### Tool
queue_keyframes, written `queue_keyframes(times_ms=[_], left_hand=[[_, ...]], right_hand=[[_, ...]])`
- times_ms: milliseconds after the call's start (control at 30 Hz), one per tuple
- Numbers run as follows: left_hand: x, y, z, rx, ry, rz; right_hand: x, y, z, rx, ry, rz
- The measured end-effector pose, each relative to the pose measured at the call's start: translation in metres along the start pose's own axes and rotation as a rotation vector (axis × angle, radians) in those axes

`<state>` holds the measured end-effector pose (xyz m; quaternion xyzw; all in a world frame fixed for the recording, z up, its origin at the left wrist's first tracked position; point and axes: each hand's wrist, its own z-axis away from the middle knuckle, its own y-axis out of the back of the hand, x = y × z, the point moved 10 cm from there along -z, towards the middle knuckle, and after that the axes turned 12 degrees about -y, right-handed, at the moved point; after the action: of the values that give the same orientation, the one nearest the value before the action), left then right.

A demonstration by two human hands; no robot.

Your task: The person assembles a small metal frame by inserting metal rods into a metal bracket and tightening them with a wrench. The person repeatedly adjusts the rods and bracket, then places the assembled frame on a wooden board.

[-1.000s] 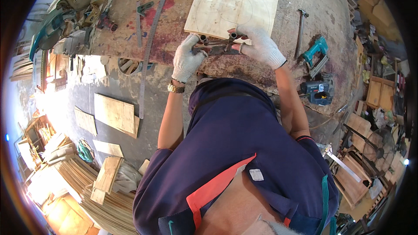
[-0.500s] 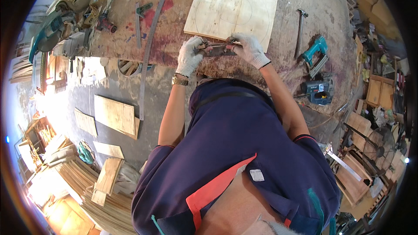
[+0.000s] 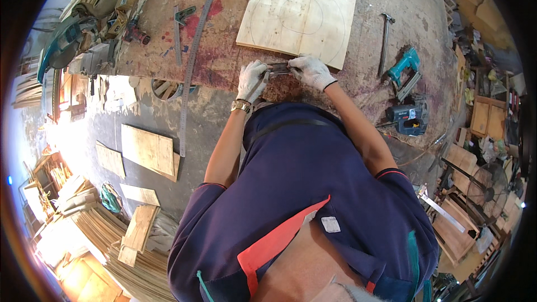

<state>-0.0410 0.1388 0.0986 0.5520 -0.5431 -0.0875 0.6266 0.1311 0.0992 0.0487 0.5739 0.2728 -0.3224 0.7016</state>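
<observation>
Both hands wear white knitted gloves and meet just off the near edge of a pale wooden board. My left hand (image 3: 253, 80) is closed around one end of a short, dark, bar-shaped tool (image 3: 278, 69). My right hand (image 3: 311, 71) grips its other end with the fingers curled in. Gloves cover the tool's ends, so its exact kind is unclear. Beyond the hands, the board (image 3: 299, 17) lies flat on the stained workbench (image 3: 224, 50), with a large and a smaller circle drawn on it.
On the bench's right are a hammer (image 3: 386, 45), a teal nail gun (image 3: 405, 71) and a dark blue power tool (image 3: 408, 116). Leftward lie a long metal ruler (image 3: 193, 61), a small square (image 3: 183, 15) and a drill (image 3: 136, 32). Wood panels (image 3: 148, 148) rest below left.
Both hands have come slightly nearer my body with the dark tool, and the tool appears turned. The right hand has shifted a little left, off the board's edge.
</observation>
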Motion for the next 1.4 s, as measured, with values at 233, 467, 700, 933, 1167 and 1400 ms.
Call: queue_keyframes(times_ms=[233, 467, 700, 933, 1167, 1400], left_hand=[[0.015, 0.007, 0.005, 0.065, -0.047, 0.077], [0.001, -0.023, 0.008, -0.024, 0.025, -0.030], [-0.027, -0.060, 0.019, -0.258, 0.127, -0.341], [-0.029, -0.071, 0.019, -0.310, 0.188, -0.321], [-0.032, -0.071, 0.026, -0.228, 0.198, -0.288], [-0.030, -0.069, 0.026, -0.226, 0.196, -0.314]], right_hand=[[-0.048, 0.028, 0.025, -0.021, -0.029, 0.356], [-0.034, 0.028, 0.027, -0.017, -0.139, 0.370], [-0.051, 0.030, 0.029, -0.086, -0.241, -0.027], [-0.021, 0.011, 0.010, -0.179, -0.221, -0.463], [-0.117, 0.111, 0.041, -0.200, -0.324, -0.144], [-0.157, 0.053, 0.058, -0.250, -0.255, 0.360]])
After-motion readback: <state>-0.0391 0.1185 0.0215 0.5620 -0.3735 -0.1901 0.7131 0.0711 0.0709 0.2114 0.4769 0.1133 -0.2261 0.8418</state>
